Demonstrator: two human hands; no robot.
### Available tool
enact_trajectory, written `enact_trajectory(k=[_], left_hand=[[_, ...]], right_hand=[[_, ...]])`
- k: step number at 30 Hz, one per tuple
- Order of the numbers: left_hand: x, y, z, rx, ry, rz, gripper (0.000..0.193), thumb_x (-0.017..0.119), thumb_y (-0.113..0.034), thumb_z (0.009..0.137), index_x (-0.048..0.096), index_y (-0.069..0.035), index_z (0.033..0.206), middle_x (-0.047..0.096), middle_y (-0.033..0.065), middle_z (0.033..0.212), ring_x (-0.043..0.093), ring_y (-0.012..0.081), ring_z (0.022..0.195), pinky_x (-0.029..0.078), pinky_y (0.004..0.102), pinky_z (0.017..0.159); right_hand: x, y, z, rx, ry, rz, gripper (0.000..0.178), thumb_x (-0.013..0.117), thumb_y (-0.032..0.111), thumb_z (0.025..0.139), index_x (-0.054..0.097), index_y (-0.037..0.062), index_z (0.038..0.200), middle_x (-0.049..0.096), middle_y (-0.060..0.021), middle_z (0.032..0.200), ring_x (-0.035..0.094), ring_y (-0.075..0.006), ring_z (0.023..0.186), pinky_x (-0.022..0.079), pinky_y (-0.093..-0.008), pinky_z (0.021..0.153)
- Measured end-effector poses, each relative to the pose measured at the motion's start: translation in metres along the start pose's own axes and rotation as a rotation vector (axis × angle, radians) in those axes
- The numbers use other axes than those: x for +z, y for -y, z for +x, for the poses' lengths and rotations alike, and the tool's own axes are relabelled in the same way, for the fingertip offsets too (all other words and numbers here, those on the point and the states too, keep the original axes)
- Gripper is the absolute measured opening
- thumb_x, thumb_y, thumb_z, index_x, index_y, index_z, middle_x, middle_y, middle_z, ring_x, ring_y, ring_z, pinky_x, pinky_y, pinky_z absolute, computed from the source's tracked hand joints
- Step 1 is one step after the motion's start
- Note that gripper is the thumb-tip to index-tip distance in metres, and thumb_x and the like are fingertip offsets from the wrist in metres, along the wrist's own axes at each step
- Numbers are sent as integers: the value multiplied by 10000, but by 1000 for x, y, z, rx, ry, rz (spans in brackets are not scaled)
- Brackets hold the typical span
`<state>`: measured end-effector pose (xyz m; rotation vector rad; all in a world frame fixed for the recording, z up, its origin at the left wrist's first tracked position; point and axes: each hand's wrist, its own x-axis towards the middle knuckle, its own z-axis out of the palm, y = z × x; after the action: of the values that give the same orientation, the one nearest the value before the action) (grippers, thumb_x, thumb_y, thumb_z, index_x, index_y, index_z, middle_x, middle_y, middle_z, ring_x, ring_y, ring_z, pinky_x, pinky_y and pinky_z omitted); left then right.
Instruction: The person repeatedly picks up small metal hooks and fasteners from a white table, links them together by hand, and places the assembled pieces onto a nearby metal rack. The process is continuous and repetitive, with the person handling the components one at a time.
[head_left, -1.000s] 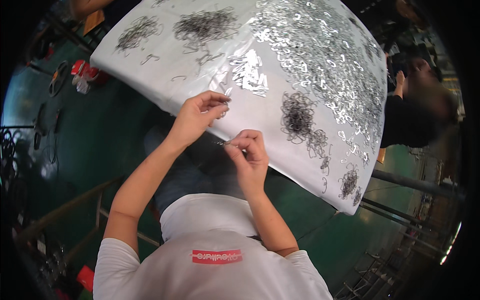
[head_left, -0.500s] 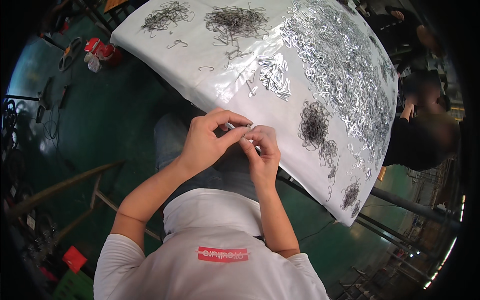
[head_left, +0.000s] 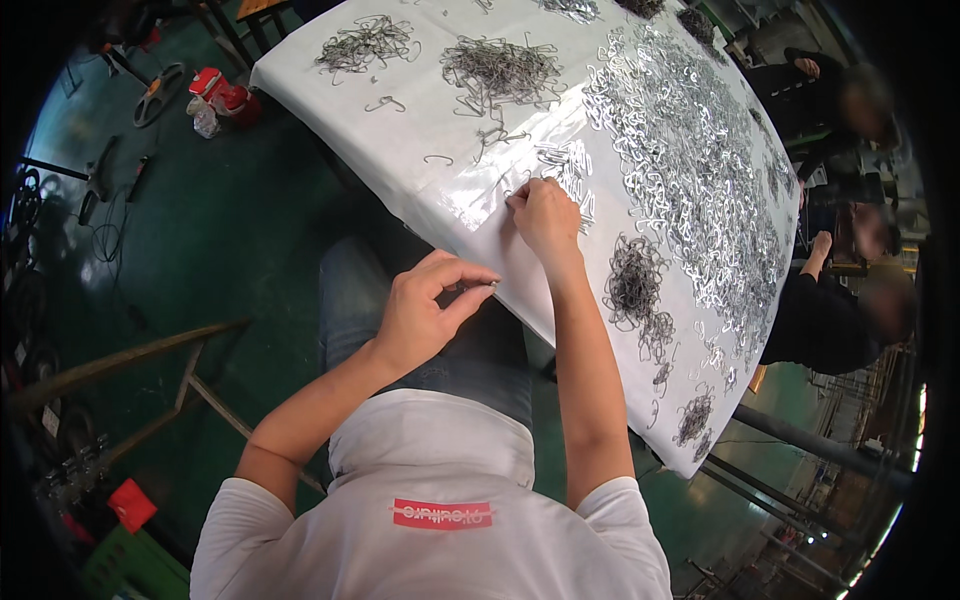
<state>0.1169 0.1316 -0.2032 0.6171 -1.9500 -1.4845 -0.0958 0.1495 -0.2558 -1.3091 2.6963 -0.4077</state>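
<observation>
Over my lap, near the table edge, my left hand [head_left: 422, 302] is closed in a pinch between thumb and forefinger. A small metal clip [head_left: 492, 285] shows at its fingertips, mostly hidden by them. My right hand [head_left: 550, 218] reaches over the white-covered table [head_left: 455, 165], its fingers drawn together and pointing down at the cloth. Whatever those fingers hold is too small to make out; a thin wire hook seems to lie by them. Just beyond is a small heap of shiny flat metal clips [head_left: 568, 160], partly covered by that hand.
Dark wire hooks lie in heaps [head_left: 500, 72] at the far side and in another pile [head_left: 635, 285] right of my forearm. A broad spread of silver clips [head_left: 690, 150] covers the table's right. People sit beyond the right edge. A red container [head_left: 225, 98] stands at left.
My right hand has left my left hand and moved forward onto the table beside the small clip heap. My left hand stays pinched at nearly the same place.
</observation>
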Motion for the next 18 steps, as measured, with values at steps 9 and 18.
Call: enact_trajectory(k=[9, 18], left_hand=[[2, 5, -10, 60, -51, 5, 192, 701, -1, 788, 698, -55, 972, 679, 64, 842, 631, 175, 768, 500, 279, 642], [10, -4, -18, 51, -93, -36, 283, 693, 11, 788, 643, -56, 1058, 688, 78, 866, 665, 183, 799, 511, 278, 670]], right_hand=[[-55, 13, -91, 243, 281, 1330, 146, 579, 163, 934, 581, 18, 918, 575, -7, 763, 502, -65, 643, 383, -213, 566], [-70, 40, -148, 325, 142, 1642, 90, 619, 95, 922, 618, 10, 951, 609, -27, 878, 514, -66, 697, 387, -201, 560]])
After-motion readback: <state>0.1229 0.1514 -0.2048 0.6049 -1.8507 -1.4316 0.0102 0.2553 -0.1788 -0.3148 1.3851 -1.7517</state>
